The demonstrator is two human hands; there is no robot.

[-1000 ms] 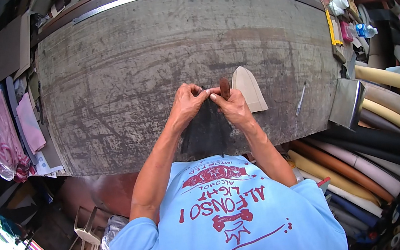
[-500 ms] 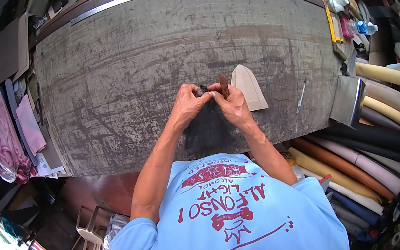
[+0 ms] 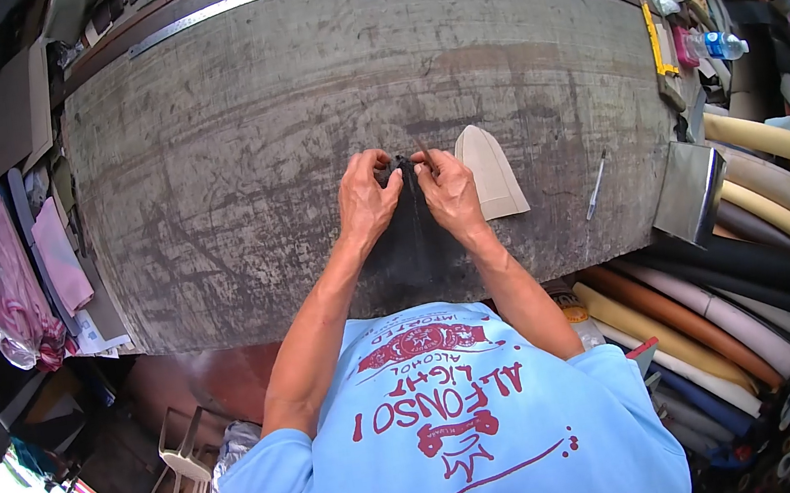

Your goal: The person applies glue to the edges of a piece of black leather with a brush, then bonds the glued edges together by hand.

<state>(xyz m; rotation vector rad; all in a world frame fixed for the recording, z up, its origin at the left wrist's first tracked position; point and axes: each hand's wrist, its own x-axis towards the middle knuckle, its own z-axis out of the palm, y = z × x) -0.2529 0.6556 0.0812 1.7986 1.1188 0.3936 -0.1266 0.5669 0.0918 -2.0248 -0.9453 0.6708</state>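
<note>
Over the table's near half, my left hand (image 3: 370,197) is closed, with curled fingers and thumb at a small black piece (image 3: 402,162). The black piece sits between both hands, and its kind is too small to make out. My right hand (image 3: 448,190) is closed on a slim brown-handled tool (image 3: 425,146); its working end is hidden. Below the hands lies a dark area that may be black material or shadow. Just right of my right hand rests a beige pointed pattern piece (image 3: 493,174), flat on the table.
The worn table (image 3: 232,148) carries a metal ruler (image 3: 253,3) along its far edge and a pen (image 3: 596,185) at right. A metal box (image 3: 691,195) stands at the right corner, beside material rolls (image 3: 714,319). A plastic bottle (image 3: 726,45) lies farther back. Pink plastic (image 3: 13,282) hangs left.
My hands have drawn slightly apart, and the black piece between them shows more. The brown-handled tool has moved left and tilted, showing less of its handle. The pattern piece stays put.
</note>
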